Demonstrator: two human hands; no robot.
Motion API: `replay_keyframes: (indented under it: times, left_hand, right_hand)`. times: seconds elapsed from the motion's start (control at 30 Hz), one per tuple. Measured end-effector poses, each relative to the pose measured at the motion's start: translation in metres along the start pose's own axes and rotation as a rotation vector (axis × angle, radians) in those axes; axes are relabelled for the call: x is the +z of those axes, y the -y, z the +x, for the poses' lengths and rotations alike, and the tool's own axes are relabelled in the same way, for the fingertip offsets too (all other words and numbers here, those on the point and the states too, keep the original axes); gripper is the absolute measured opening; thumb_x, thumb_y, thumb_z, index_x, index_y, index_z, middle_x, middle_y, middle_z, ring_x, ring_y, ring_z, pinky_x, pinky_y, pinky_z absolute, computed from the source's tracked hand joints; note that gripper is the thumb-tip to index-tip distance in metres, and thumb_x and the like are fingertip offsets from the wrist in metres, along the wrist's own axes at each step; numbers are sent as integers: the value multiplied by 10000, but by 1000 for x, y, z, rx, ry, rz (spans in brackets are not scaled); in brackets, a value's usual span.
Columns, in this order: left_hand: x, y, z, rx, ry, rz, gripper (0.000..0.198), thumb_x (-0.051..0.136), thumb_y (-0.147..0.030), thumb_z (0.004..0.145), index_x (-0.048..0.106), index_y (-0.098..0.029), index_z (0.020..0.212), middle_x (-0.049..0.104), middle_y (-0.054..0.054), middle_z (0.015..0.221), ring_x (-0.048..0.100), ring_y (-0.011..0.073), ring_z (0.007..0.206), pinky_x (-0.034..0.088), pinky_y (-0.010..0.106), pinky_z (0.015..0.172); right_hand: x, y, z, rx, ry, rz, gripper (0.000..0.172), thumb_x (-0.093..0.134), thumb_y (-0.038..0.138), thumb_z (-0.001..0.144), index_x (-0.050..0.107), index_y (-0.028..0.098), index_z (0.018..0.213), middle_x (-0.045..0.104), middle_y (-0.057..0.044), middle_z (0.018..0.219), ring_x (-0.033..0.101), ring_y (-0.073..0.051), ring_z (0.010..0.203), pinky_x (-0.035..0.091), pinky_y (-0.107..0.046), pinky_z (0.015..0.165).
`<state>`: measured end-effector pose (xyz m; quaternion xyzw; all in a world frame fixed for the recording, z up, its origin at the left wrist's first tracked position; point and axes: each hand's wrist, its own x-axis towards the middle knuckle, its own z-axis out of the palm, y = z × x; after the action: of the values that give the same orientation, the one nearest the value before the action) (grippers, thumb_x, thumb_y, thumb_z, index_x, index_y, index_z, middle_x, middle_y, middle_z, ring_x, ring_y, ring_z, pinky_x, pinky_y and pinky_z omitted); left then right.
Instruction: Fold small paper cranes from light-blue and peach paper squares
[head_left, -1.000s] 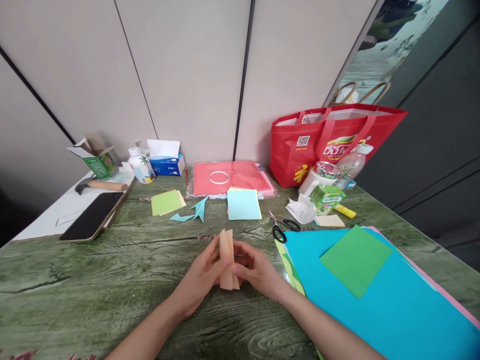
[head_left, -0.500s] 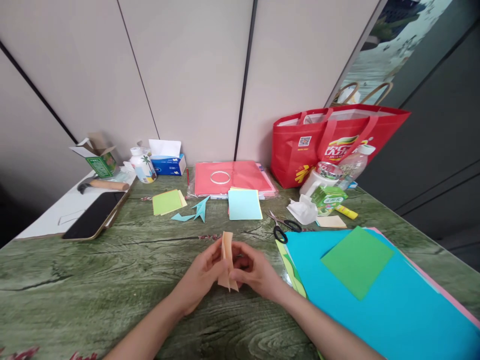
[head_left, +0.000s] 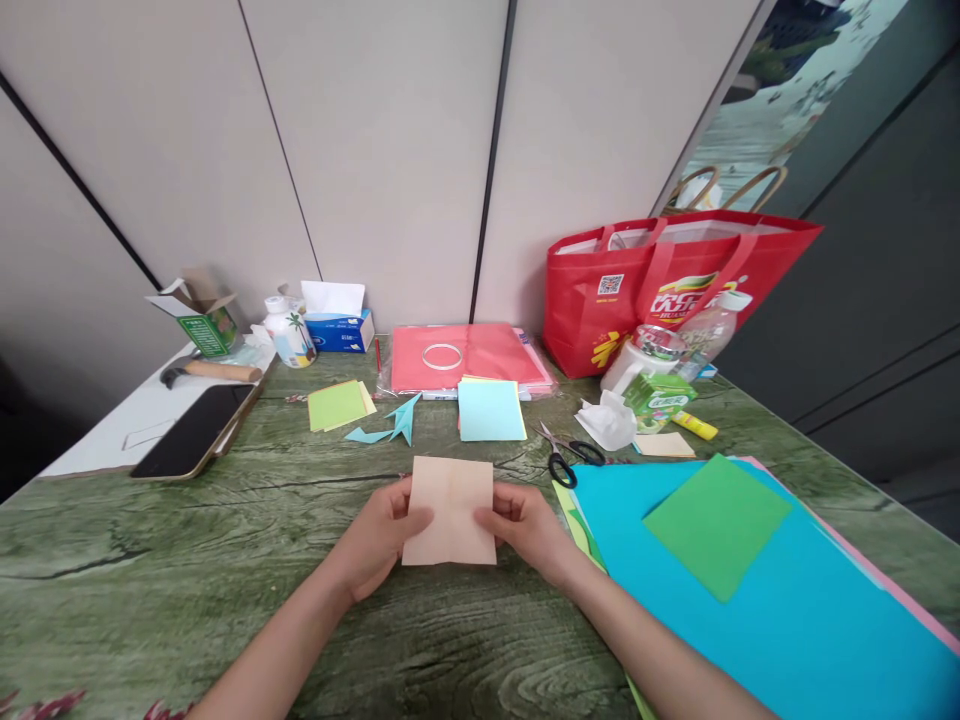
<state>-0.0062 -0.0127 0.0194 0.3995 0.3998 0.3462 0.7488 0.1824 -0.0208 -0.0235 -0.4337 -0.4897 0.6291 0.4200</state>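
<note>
A peach square of paper point(head_left: 451, 508) with a vertical crease down its middle is spread flat between both my hands, just above the green wood-grain table point(head_left: 187, 590). My left hand point(head_left: 375, 535) pinches its left edge, thumb on top. My right hand point(head_left: 525, 522) pinches its right edge the same way. Both hands are closed on the sheet.
Large blue sheets with a green square point(head_left: 716, 522) lie at the right. Black scissors point(head_left: 566, 458), a light blue pad point(head_left: 489, 410), a folded teal paper shape point(head_left: 394, 425), a green pad point(head_left: 336, 405) and a phone point(head_left: 191, 443) lie beyond. A red bag point(head_left: 660, 280) stands at the back.
The peach paper was folded into a narrow upright strip between my hands; it now lies opened out into a flat square, with my hands drawn apart to its edges.
</note>
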Motion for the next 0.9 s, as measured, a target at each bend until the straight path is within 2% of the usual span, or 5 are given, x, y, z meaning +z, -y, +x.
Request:
replay_keyframes:
  times: [0.23, 0.5, 0.63, 0.73, 0.9]
  left_hand:
    - [-10, 1, 4, -18, 47, -30, 348, 734, -210, 653, 677, -121, 984, 723, 108, 885, 662, 231, 822, 513, 304, 695]
    - [-15, -5, 8, -103, -106, -145, 187, 619, -11, 657, 699, -88, 807, 719, 99, 852, 669, 193, 727, 567, 318, 678]
    - [-13, -10, 7, -100, -154, -152, 205, 583, 20, 662, 686, -74, 811, 708, 103, 870, 671, 191, 746, 572, 324, 716]
    - [-12, -9, 5, -100, -124, -146, 190, 618, -8, 655, 678, -81, 819, 708, 95, 832, 676, 193, 725, 568, 328, 719]
    - [-12, -3, 4, -117, 62, -108, 252, 637, -183, 754, 651, -81, 984, 704, 157, 919, 680, 244, 807, 538, 344, 745]
  right_hand:
    - [-8, 4, 2, -10, 15, 85, 301, 708, 337, 663, 625, 150, 884, 690, -32, 789, 635, -166, 689, 484, -296, 638]
    - [-9, 11, 0, -198, -24, 12, 284, 574, 286, 772, 466, 254, 1033, 514, -33, 1152, 550, -60, 557, 510, -237, 511]
    - [-9, 15, -4, -261, 121, -126, 176, 547, 231, 775, 593, 209, 943, 428, -51, 1208, 570, -131, 855, 525, -258, 652]
    - [-7, 17, -7, -258, 139, -181, 295, 658, 212, 695, 616, 213, 987, 455, -53, 1162, 555, -150, 906, 501, -241, 672]
    - [-2, 12, -4, -261, -98, -234, 195, 703, 339, 666, 655, 166, 744, 598, -22, 776, 550, -150, 713, 447, -251, 621]
